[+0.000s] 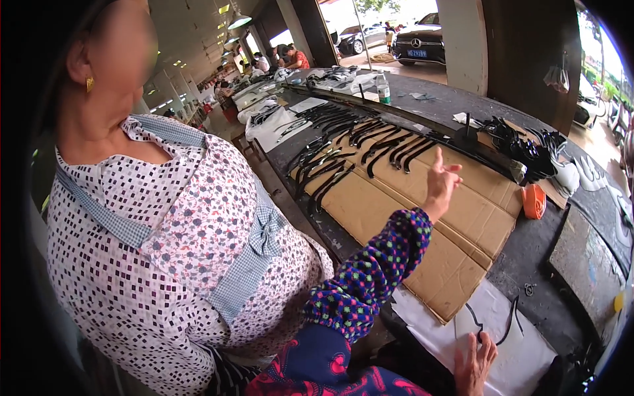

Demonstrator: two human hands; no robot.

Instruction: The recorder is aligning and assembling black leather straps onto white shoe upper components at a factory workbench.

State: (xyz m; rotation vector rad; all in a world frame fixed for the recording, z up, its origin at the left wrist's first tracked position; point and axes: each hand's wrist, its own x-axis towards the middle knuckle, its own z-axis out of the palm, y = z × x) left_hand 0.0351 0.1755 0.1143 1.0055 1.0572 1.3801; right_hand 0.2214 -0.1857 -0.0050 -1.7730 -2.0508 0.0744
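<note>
Daylight pours into a dim workshop through an open doorway [383, 59] at 1 o'clock and a side opening [604, 86] at 2 o'clock, both bleached nearly white in places. A hanging lamp [239, 21] shows pale at 11 o'clock beneath a murky ceiling [172, 39]. The left hand [444, 179], at 3 o'clock, reads clearly; smooth blur covers a person's head [122, 59] at 10 o'clock. Soft sheen marks the dark tabletop [518, 274] at 4 o'clock. Fisheye curvature bends straight edges; black vignetting swallows the corners.

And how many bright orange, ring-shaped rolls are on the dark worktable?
1: the bright orange, ring-shaped roll sits on the dark worktable, by the right edge of the creased brown cardboard sheet. More could be hidden behind the black pile.
</note>
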